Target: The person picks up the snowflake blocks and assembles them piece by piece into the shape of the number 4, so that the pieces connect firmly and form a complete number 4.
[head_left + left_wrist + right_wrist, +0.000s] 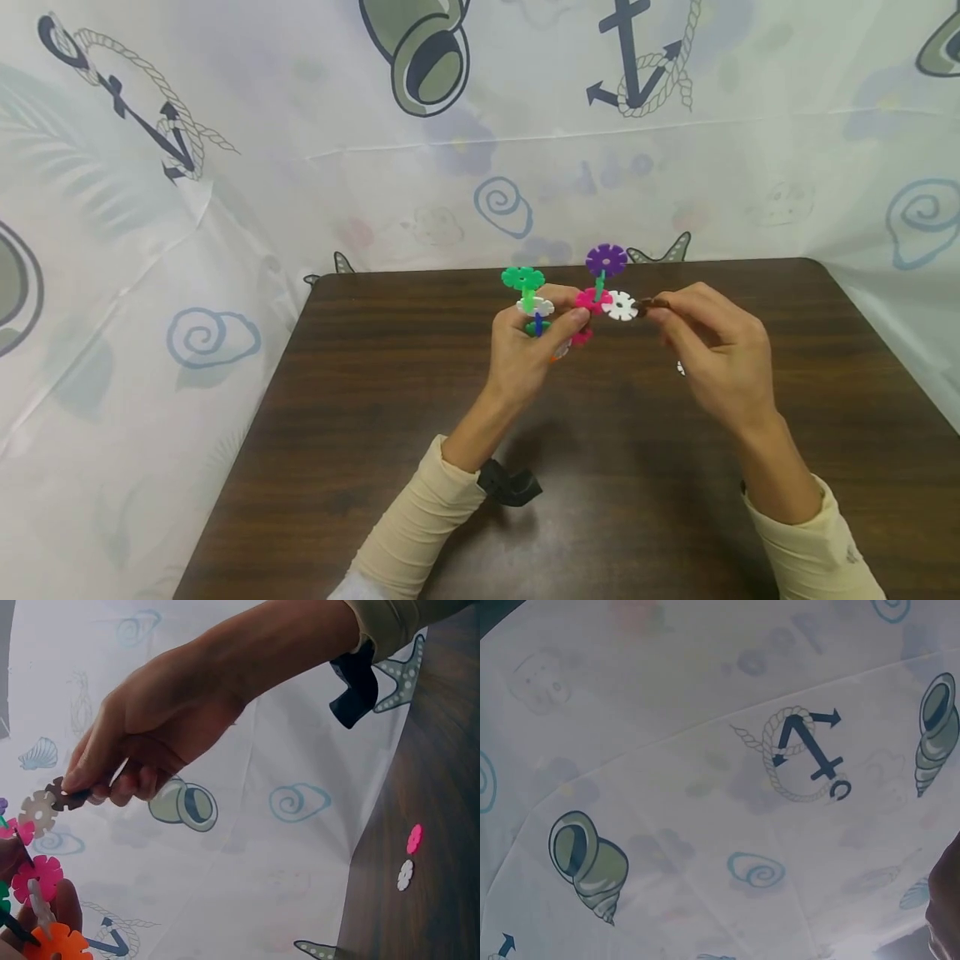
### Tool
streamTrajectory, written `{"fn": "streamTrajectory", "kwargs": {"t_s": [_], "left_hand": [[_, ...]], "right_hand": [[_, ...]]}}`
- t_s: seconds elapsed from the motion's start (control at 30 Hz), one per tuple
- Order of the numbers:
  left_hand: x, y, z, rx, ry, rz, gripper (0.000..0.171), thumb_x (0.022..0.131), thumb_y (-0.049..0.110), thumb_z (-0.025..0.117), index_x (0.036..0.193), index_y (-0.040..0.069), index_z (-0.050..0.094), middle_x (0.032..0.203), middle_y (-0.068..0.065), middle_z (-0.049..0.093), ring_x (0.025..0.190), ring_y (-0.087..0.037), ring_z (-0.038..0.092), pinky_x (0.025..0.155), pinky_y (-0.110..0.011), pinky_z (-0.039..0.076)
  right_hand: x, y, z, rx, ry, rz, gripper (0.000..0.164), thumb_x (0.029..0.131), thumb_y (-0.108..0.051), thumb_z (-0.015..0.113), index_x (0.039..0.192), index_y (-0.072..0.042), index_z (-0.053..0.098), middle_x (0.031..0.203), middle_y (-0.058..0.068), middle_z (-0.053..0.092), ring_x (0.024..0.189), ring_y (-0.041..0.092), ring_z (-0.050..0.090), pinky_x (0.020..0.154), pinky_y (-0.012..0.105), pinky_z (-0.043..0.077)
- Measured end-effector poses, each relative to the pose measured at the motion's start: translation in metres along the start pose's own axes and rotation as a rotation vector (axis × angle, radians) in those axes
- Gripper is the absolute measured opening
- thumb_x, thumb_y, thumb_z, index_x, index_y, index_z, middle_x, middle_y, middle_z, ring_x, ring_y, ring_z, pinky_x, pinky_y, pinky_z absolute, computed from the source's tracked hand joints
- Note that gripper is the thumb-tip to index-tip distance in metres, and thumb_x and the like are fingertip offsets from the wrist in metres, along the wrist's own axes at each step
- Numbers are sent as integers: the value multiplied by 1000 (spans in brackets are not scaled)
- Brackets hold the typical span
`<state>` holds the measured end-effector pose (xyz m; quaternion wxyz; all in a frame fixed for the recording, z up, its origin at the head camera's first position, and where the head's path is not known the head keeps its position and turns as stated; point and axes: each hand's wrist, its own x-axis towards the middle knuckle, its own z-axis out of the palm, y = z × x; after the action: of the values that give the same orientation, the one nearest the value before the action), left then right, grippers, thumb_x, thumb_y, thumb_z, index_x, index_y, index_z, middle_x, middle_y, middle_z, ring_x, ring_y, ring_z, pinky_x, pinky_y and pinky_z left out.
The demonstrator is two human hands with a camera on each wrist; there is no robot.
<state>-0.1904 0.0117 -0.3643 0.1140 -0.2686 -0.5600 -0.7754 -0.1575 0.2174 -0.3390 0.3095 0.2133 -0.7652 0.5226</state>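
In the head view my left hand (pixel 521 354) grips a cluster of notched plastic flower discs, joined edge to edge. A green disc (pixel 522 277) and a purple disc (pixel 606 260) stick up from it. From a pink disc (pixel 592 300) a white disc (pixel 621 306) reaches out to the right. My right hand (pixel 723 358) pinches a brown disc (pixel 651 305) between thumb and finger, against the white one's edge. The left wrist view shows the brown disc (pixel 64 795) meeting that white disc, plus an orange disc (pixel 56 941) low in the cluster. Left fingers hide part of it.
Two loose discs, one pink (pixel 415 838) and one white (pixel 405 875), lie on the dark wooden table (pixel 360 375). A printed sea-themed cloth (pixel 525 150) hangs behind and beside the table. The right wrist view holds mostly cloth, with a dark sliver of hand at its right edge.
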Motion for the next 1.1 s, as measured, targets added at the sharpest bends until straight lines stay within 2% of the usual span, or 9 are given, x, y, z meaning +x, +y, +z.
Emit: {"fn": "streamTrajectory", "kwargs": {"t_s": [0.1,0.2,0.3,0.43,0.6,0.77,0.9,1.0,1.1], "left_hand": [[1,1,0,12,-10,11,18,93,-5,71,108,-15,68,103,-35,65,74,-9,71,68,-25,62],[1,1,0,30,-9,2,19,93,-5,71,109,-14,69,105,-33,67,74,-8,71,67,-25,62],[1,1,1,64,-7,-4,19,92,-5,72,109,-13,69,102,-32,68,71,-8,69,63,-24,60],[1,1,2,85,-7,2,20,92,-4,72,110,-13,70,102,-32,68,70,-7,68,61,-24,59],[0,1,2,84,3,14,21,93,-6,70,111,-14,69,106,-32,68,70,-7,69,60,-27,60],[0,1,2,87,10,7,20,93,-7,69,111,-14,69,104,-33,69,71,-6,69,61,-26,60],[1,1,2,110,14,11,19,93,-7,70,111,-12,70,101,-32,70,68,-7,66,58,-23,57],[1,2,0,112,28,8,19,92,-8,70,111,-13,70,103,-32,70,70,-6,69,61,-24,60],[0,2,-3,90,42,-7,19,92,-7,70,110,-14,69,106,-33,69,76,-6,73,68,-32,65]], "right_hand": [[1,1,1,-4,10,-19,22,83,21,71,98,6,78,92,-7,67,80,6,62,70,11,52],[2,2,1,-24,26,-52,23,79,23,73,96,8,77,112,-5,67,110,12,66,96,17,54],[4,4,1,-40,37,-81,21,76,24,74,92,11,76,127,-4,61,137,23,54,117,29,44],[4,5,2,3,50,-89,17,77,24,73,90,13,75,134,-4,59,147,31,43,126,44,33],[3,7,9,99,89,-90,7,82,18,74,89,18,72,130,-2,63,148,35,41,127,53,28],[1,9,20,186,146,-96,8,85,15,73,90,21,70,117,0,70,137,31,55,122,42,40],[1,10,26,185,164,-98,11,86,19,70,96,19,72,108,0,76,119,22,69,119,41,43],[2,11,27,161,150,-100,15,84,22,69,97,17,74,108,-1,77,113,18,71,121,44,40],[3,11,27,174,116,-97,17,82,24,69,97,16,74,109,3,77,112,19,71,122,46,38]]}}
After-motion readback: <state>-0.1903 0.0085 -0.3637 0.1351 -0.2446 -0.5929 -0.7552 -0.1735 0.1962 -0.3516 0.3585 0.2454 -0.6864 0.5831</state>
